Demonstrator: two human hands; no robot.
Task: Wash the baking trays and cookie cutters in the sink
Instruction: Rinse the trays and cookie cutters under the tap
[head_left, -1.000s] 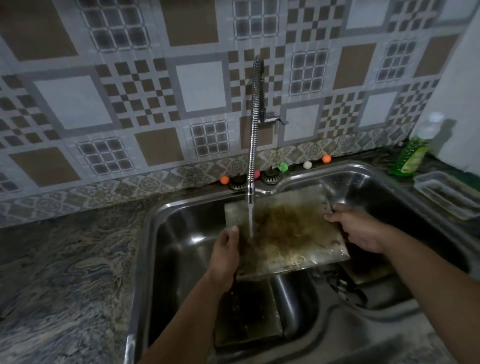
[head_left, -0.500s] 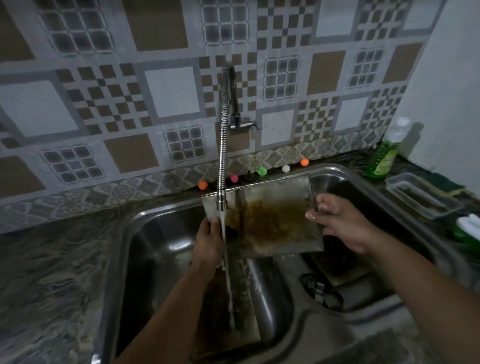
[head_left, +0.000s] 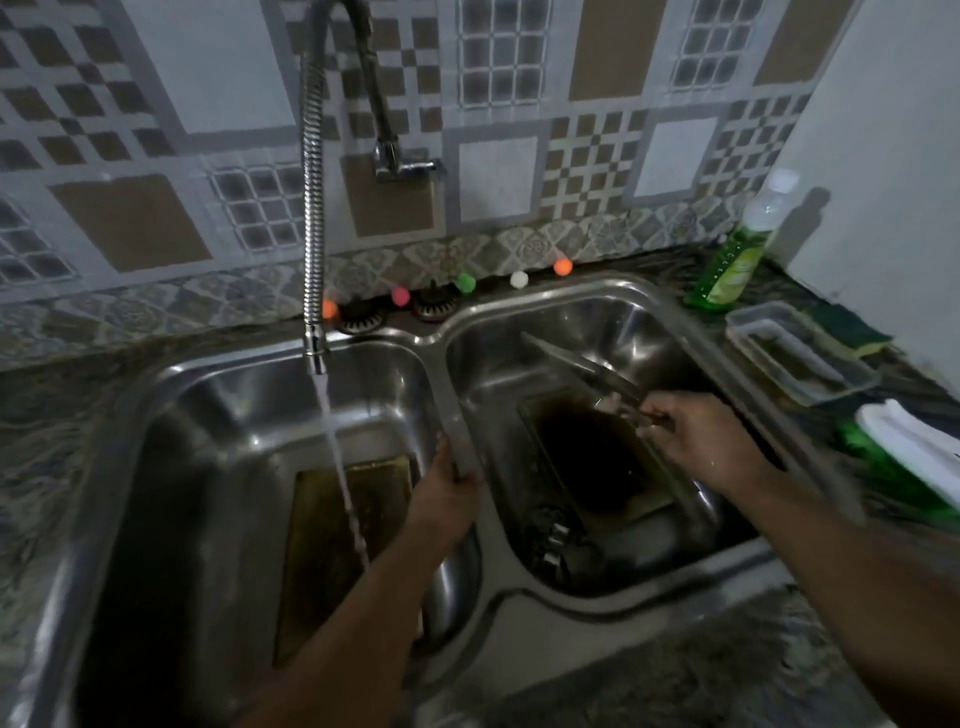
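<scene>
Both hands' fingers (head_left: 655, 422) grip the tilted tray (head_left: 582, 364).

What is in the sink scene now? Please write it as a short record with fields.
tap: running, water falls into the left basin
left basin: brown tray lying flat on the bottom
right basin: dark tray at the bottom
held tray: blurred, tilted over the right basin
left hand: grips its near edge
right hand: grips its right side
counter, right: soap bottle, clear box
</scene>
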